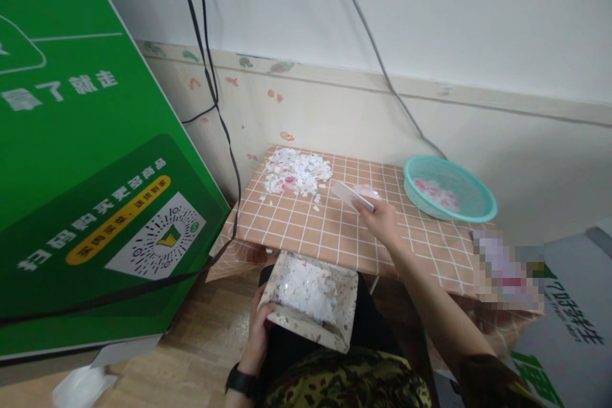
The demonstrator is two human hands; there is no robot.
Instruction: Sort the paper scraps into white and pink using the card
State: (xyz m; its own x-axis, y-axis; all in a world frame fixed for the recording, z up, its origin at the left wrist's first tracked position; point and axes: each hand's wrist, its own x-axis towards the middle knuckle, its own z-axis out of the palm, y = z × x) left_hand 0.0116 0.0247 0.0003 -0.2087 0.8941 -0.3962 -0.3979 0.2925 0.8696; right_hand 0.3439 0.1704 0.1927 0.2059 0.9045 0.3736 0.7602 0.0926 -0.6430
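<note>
My left hand (261, 325) grips the near left side of a speckled, off-white square bin (348, 312), tilted over my lap against the table's front edge. White scraps (303, 284) that look like torn paper fill much of it. Above the table, my right hand (380, 220) is closed on a flat white rectangular piece (351, 196), whose exact kind I cannot make out. A loose pile of white scraps (296, 171), with a few pinkish bits, lies at the table's back left. Just behind the right hand rests a pale pink, filmy item (367, 191).
A turquoise mesh basket (452, 188) with pink and white contents stands at the back right of the checked tablecloth (306, 223). A blurred flat object (507, 271) lies at the right corner. A green panel (95, 140) and dangling black cables (229, 140) border the left side.
</note>
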